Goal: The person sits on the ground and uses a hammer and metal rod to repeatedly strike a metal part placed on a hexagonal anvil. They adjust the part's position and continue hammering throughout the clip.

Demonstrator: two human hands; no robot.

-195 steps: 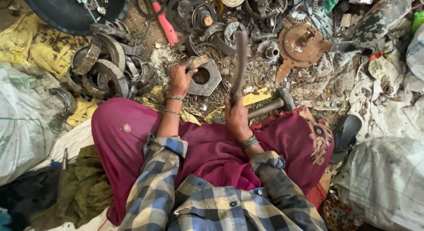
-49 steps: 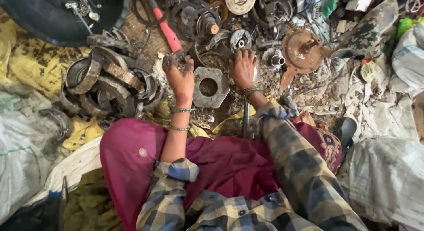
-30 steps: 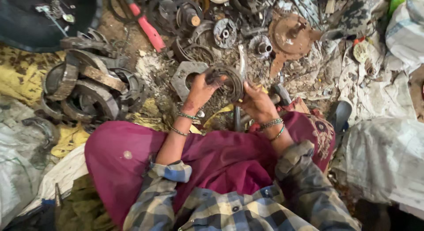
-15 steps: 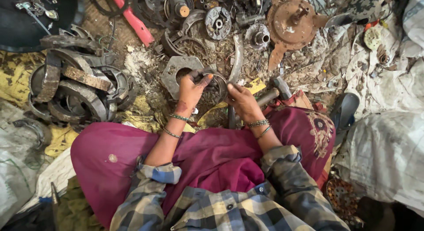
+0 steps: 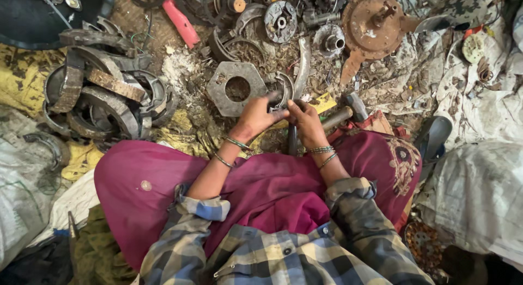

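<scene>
Moved in closer since prev frame: left hand (image 5: 256, 115) + right hand (image 5: 305, 119), fingers closed on curved rusty metal brake shoe (image 5: 283, 92) beside grey hexagonal metal plate (image 5: 235, 89).

The hands (image 5: 283, 113) hide most of the curved part (image 5: 284, 89) they grip; the red handle (image 5: 180, 21) runs off the top edge.

Plaid shirt sleeves rolled, bangles on both wrists, magenta garment over lap.
</scene>
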